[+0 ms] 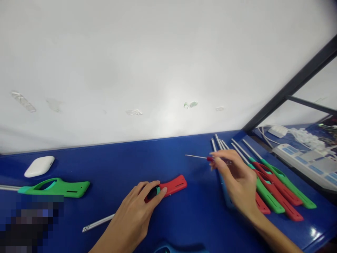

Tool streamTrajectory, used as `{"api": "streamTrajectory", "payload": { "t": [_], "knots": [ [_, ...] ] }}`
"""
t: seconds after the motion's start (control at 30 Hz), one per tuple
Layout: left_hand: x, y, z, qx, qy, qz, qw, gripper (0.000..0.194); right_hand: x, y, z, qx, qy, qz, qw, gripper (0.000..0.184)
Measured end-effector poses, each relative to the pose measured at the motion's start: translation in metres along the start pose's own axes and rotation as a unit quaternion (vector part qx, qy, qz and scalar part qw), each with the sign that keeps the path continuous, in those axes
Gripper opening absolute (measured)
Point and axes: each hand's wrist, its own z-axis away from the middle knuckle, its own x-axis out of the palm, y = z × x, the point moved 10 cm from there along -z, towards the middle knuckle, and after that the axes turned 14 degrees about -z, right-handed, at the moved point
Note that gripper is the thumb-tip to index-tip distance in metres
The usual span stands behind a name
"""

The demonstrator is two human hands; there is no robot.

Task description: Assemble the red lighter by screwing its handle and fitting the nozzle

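My left hand [137,211] is closed around the middle of a red gas lighter [175,185], which lies on the blue table. The lighter's metal tube [98,223] sticks out to the lower left from under that hand. My right hand [237,179] is raised to the right and pinches a small screwdriver [209,159] by its red handle. Its thin shaft points left, apart from the lighter. Behind and beside my right hand lies a row of red, green and blue lighters [273,198], partly hidden by the hand.
A green lighter [60,187] and a white earphone case [39,166] lie at the left. Part of a blue lighter [171,248] shows at the bottom edge. A white power strip [308,165] and a dark metal frame [286,88] stand at the right. The white wall [158,70] closes off the back.
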Motion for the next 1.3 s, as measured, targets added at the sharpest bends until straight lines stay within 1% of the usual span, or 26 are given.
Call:
{"api": "streamTrajectory", "payload": {
  "t": [0.03,0.13,0.3,0.4,0.47,0.53,0.6,0.67,0.73,0.8,0.87,0.9,0.97,1.03,1.1,1.17,1.3],
  "knots": [
    [-0.001,0.0,-0.001,-0.001,-0.001,0.001,1.0,0.066,0.003,0.008,-0.001,0.021,-0.011,0.011,1.0,0.02],
    [-0.004,0.0,-0.003,-0.007,0.001,0.005,1.0,0.06,0.019,0.031,0.001,0.063,-0.077,0.037,0.994,0.019],
    [-0.008,0.0,-0.002,-0.001,0.014,-0.018,1.0,0.06,0.044,0.062,0.015,0.094,-0.193,0.059,0.975,0.027],
    [-0.005,0.0,0.0,0.006,0.022,-0.043,0.999,0.063,0.049,0.069,0.019,0.1,-0.227,0.064,0.967,0.027],
    [-0.001,0.0,0.001,0.007,0.023,-0.057,0.998,0.064,0.048,0.065,0.018,0.095,-0.228,0.065,0.967,0.023],
    [0.001,0.0,0.003,0.004,0.022,-0.071,0.997,0.065,0.052,0.054,0.017,0.088,-0.238,0.054,0.966,0.019],
    [-0.001,0.001,0.005,0.001,0.026,-0.079,0.996,0.064,0.062,0.039,0.021,0.084,-0.274,0.029,0.958,0.021],
    [-0.011,0.003,0.007,0.004,0.054,-0.07,0.996,0.058,0.078,0.026,0.032,0.099,-0.331,-0.016,0.938,0.028],
    [-0.024,0.004,0.008,0.004,0.096,-0.054,0.994,0.054,0.09,0.019,0.045,0.131,-0.371,-0.071,0.917,0.031],
    [-0.037,0.004,0.01,0.0,0.135,-0.042,0.99,0.051,0.096,0.015,0.054,0.171,-0.381,-0.114,0.902,0.029],
    [-0.045,0.005,0.01,0.003,0.163,-0.024,0.986,0.045,0.098,0.011,0.058,0.194,-0.382,-0.144,0.892,0.028],
    [-0.047,0.006,0.01,0.01,0.172,-0.012,0.985,0.041,0.1,0.008,0.06,0.207,-0.388,-0.163,0.883,0.029],
    [-0.049,0.009,0.009,0.027,0.174,0.014,0.984,0.037,0.105,0.002,0.067,0.248,-0.409,-0.217,0.851,0.038],
    [-0.047,0.011,0.008,0.035,0.159,0.021,0.986,0.042,0.11,0.0,0.076,0.304,-0.426,-0.26,0.812,0.046],
    [-0.046,0.012,0.006,0.035,0.142,0.013,0.989,0.049,0.113,0.003,0.085,0.345,-0.435,-0.275,0.785,0.049],
    [-0.048,0.012,0.005,0.033,0.142,0.005,0.989,0.051,0.112,0.007,0.089,0.357,-0.433,-0.273,0.781,0.053],
    [-0.05,0.007,0.002,0.014,0.137,0.0,0.99,0.056,0.108,0.019,0.089,0.373,-0.406,-0.274,0.788,0.057]
  ]
}}
